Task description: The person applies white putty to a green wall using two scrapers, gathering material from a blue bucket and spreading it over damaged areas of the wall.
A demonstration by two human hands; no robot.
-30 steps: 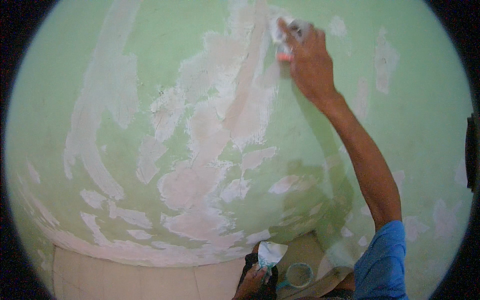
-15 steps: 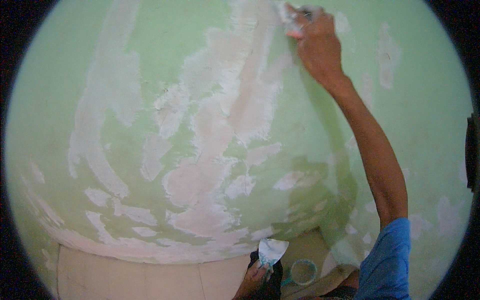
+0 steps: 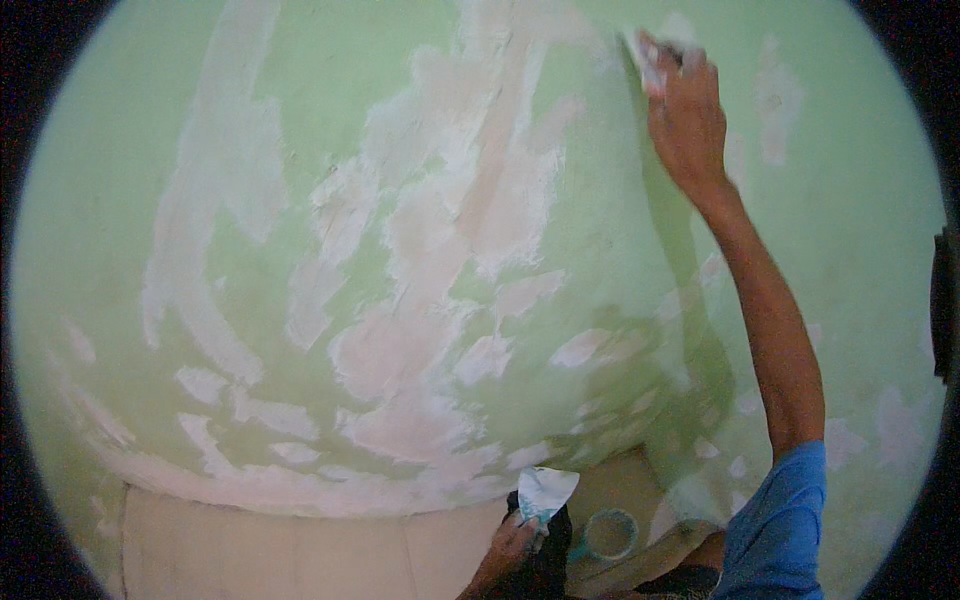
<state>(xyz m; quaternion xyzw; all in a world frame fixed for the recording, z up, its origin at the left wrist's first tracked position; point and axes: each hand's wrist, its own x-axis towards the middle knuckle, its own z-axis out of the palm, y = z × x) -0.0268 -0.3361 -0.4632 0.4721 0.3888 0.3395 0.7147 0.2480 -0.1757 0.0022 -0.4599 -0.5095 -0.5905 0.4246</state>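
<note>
Clutching a blurred scraper (image 3: 647, 72) in the right grip (image 3: 688, 118), high by the green wall (image 3: 600, 220); clasping a white-bladed spatula (image 3: 547, 490) in the left grip (image 3: 514, 537), low down; could gouge the pale filler (image 3: 400, 355) if angled too steeply.

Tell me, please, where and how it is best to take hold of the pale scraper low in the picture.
Take the scraper by its narrow teal end, coming from below in the picture, as the left grip does. Its broad blade flares upward, so that end seems easiest to close around.
</note>
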